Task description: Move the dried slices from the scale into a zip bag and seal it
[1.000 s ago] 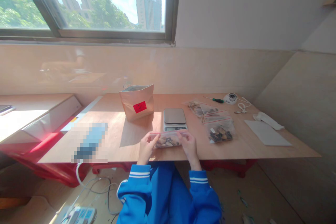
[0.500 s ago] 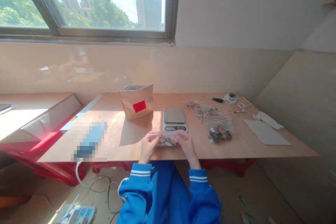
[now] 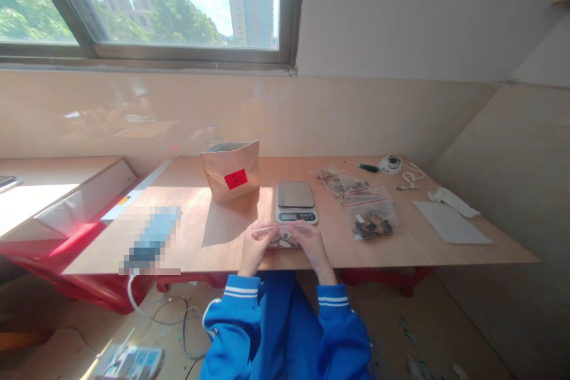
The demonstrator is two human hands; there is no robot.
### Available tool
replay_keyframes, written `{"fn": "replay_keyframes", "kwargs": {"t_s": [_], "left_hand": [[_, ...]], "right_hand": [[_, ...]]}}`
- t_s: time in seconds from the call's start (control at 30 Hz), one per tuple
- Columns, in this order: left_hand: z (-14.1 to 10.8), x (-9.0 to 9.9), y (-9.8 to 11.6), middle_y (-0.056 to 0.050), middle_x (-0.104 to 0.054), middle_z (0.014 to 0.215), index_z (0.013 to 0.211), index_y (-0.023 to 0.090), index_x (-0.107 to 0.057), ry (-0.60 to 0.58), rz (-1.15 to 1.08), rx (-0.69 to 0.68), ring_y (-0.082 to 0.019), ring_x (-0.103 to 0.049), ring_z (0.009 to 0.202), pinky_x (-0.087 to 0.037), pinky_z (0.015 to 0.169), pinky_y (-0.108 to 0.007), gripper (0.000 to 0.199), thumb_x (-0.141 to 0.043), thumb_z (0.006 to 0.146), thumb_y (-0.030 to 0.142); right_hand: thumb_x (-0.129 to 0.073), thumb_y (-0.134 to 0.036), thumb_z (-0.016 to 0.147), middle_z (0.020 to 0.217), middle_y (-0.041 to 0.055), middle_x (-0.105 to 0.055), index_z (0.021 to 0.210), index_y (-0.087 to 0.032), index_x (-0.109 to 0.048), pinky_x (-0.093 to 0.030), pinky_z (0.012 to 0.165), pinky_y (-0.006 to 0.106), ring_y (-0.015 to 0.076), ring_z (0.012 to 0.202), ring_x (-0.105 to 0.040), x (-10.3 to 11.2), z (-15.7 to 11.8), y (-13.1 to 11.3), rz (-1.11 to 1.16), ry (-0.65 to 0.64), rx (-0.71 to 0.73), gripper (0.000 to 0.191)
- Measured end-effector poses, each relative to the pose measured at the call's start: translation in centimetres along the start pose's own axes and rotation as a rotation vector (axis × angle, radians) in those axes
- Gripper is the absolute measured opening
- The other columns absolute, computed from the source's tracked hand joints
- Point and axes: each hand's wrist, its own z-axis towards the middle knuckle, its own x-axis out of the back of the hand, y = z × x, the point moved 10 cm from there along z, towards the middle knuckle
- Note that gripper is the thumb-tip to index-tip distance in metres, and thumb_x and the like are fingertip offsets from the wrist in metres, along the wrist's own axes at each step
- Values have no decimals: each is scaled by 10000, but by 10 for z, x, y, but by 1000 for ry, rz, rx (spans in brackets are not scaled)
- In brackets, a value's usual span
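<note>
A clear zip bag (image 3: 285, 241) with small dark and pale pieces inside lies near the table's front edge. My left hand (image 3: 257, 246) pinches the bag's top strip on its left part. On the same strip, further right, my right hand (image 3: 312, 244) has its fingers closed. The two hands are close together, a small gap between their fingertips. Just behind them stands a digital scale (image 3: 295, 196) with a bare metal plate. To the left of the scale, an upright brown paper bag (image 3: 231, 181) with a red label has its top open.
Several filled zip bags (image 3: 371, 219) lie right of the scale. Behind them are a green screwdriver (image 3: 369, 168) and a white camera (image 3: 390, 164). White paper (image 3: 452, 224) lies far right. A blurred-out object (image 3: 154, 237) is at the left, a cable beneath it.
Both hands have moved inward along the bag's top strip, so the fingertips are closer together. The view has shifted slightly.
</note>
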Motion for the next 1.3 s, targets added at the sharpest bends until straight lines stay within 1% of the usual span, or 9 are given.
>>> {"fn": "replay_keyframes", "kwargs": {"t_s": [0.1, 0.33, 0.43, 0.53, 0.63, 0.73, 0.83, 0.97, 1.3], "left_hand": [[-1, -4, 4, -108, -723, 869, 746, 151, -756, -27, 40, -33, -254, -665, 909, -555, 790, -338, 262, -710, 718, 408], [-5, 4, -2, -75, -726, 784, 807, 111, -723, 89, -49, 65, -207, -690, 745, -574, 674, -286, 345, -766, 643, 412], [-5, 2, 0, -66, -725, 778, 801, 113, -719, 85, -64, 76, -200, -689, 734, -575, 650, -270, 334, -766, 643, 403], [-5, 0, -2, -55, -723, 742, 804, 117, -718, 64, -87, 101, -192, -688, 707, -578, 645, -269, 325, -768, 640, 393], [-4, 3, -3, -54, -727, 736, 811, 119, -719, 75, -92, 98, -187, -689, 708, -576, 665, -265, 320, -768, 641, 386], [-3, 3, -5, -68, -737, 772, 823, 115, -720, 76, -93, 102, -198, -695, 727, -575, 679, -277, 337, -774, 634, 389], [-3, 1, -4, -86, -743, 802, 841, 111, -725, 58, -77, 100, -217, -700, 759, -575, 719, -304, 354, -776, 631, 391], [-2, -1, 2, -107, -744, 873, 826, 119, -739, 33, -31, 36, -247, -693, 871, -559, 794, -322, 318, -760, 656, 387], [-4, 0, -1, -100, -742, 844, 830, 111, -732, 70, -27, 49, -240, -692, 834, -557, 771, -322, 330, -752, 661, 394]], "right_hand": [[-701, -420, 745, 864, 54, -739, 826, -195, -721, -539, 758, 345, 219, 793, -682, -4, 0, 3, 1, -2, -9, 239], [-693, -369, 762, 784, 45, -698, 769, -173, -706, -531, 740, 308, 187, 769, -657, 0, -1, -15, -108, 141, 148, 197], [-690, -374, 767, 780, 45, -697, 769, -175, -718, -534, 716, 307, 187, 754, -654, 0, -1, -13, -101, 127, 133, 201], [-687, -405, 767, 841, 53, -715, 832, -185, -739, -546, 713, 319, 200, 784, -664, -1, 0, -5, -74, 73, 83, 235], [-697, -422, 755, 883, 56, -731, 875, -187, -741, -555, 732, 333, 210, 811, -672, 1, 0, 0, -46, 68, 41, 268], [-713, -420, 737, 828, 48, -734, 851, -181, -734, -557, 707, 323, 203, 774, -673, 3, 0, 0, -40, 99, 37, 265], [-703, -397, 744, 799, 43, -727, 835, -181, -722, -550, 682, 304, 188, 744, -666, 2, 0, -4, -45, 127, 71, 236], [-689, -372, 749, 790, 41, -718, 802, -179, -708, -543, 684, 293, 175, 724, -656, 0, -1, -11, -78, 142, 131, 201], [-661, -359, 776, 761, 41, -700, 786, -176, -690, -538, 678, 287, 172, 713, -647, -1, -4, -19, -128, 173, 195, 186]]}}
